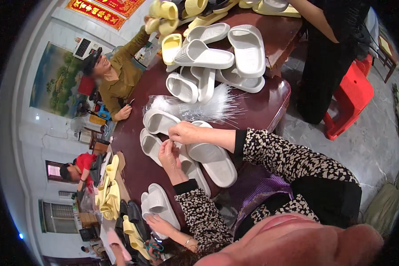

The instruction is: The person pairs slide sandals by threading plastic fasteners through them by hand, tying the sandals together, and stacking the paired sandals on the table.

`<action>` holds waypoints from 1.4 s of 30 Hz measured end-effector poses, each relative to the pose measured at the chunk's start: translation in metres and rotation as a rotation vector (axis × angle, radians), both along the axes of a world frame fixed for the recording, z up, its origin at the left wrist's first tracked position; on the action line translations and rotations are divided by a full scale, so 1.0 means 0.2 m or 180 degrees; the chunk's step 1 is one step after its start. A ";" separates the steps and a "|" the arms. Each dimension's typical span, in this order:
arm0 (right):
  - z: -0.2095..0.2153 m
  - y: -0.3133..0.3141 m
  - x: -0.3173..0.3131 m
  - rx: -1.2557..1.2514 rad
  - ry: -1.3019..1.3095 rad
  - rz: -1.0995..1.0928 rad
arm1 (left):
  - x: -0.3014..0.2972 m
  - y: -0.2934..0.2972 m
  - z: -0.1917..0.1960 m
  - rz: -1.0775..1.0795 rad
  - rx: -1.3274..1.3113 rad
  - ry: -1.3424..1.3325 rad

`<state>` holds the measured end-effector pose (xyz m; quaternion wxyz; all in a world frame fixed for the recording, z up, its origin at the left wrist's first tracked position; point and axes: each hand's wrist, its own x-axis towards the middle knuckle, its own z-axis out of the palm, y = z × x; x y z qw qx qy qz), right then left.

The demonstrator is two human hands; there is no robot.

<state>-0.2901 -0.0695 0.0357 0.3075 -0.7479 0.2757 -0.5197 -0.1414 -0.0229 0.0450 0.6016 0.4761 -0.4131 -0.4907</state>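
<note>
On the dark red table (127, 155), my left hand (169, 157) and my right hand (185, 133) meet above a group of pale grey slippers. Their fingers are pinched together, and whatever thin thing lies between the fingertips is too small to make out. Beyond my fingers rests a slipper with a ribbed strap (161, 119); another slipper (150, 145) leans beside it. Under and beside my right wrist lies a larger slipper (219, 168), sole toward me. A bundle of thin clear plastic strands (208, 106), partly in a clear bag, lies just past my right hand.
Grey slippers are piled at the far side (248, 51), with yellow ones (199, 6) behind. A person in an olive shirt (119, 80) reaches across. At lower left, another person's hand (162, 225) touches a grey slipper (158, 201). A red stool (352, 97) stands at right.
</note>
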 end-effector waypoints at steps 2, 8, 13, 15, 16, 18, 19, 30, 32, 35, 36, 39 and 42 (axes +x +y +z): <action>0.00 -0.01 0.00 -0.0027 0.0050 -0.0055 | 0.01 0.02 0.01 -0.0010 -0.0020 -0.0069; 0.02 -0.02 -0.11 -0.0113 -0.0173 -0.0341 | 0.11 0.11 -0.02 0.0711 -0.0375 -0.0801; 0.12 0.21 -0.23 0.0376 -0.0093 0.0278 | 0.40 0.20 -0.16 0.1069 -0.0071 -0.0971; 0.07 0.33 -0.27 -0.0222 0.0066 0.0701 | 0.39 0.18 -0.20 0.0961 -0.0049 -0.0833; 0.02 0.39 -0.27 -0.0213 0.0093 0.0661 | 0.38 0.17 -0.23 0.0871 -0.0005 -0.0703; -0.03 0.48 -0.26 -0.0345 0.0697 0.0776 | 0.37 0.18 -0.25 0.0798 0.0015 -0.0564; -0.04 0.50 -0.24 -0.0341 0.0714 0.0781 | 0.37 0.18 -0.25 0.0773 -0.0035 -0.0515; -0.07 0.53 -0.01 -0.0581 0.2296 -0.0609 | 0.36 0.18 -0.29 0.0732 -0.0155 -0.0429; -0.10 0.50 0.00 -0.0687 0.2282 -0.0692 | 0.38 0.16 -0.29 0.0687 -0.0176 -0.0444; -0.15 0.46 -0.01 -0.0889 0.2249 -0.0843 | 0.39 0.15 -0.30 0.0665 -0.0194 -0.0350; -0.16 0.48 -0.04 -0.0912 0.2195 -0.0822 | 0.37 0.14 -0.33 0.0639 -0.0189 -0.0266; -0.12 0.52 -0.08 -0.0998 0.2046 -0.0653 | 0.40 0.15 -0.34 0.0714 -0.0210 -0.0187; -0.09 0.52 -0.18 -0.1166 0.2114 -0.0622 | 0.37 0.11 -0.37 0.0769 -0.0183 -0.0079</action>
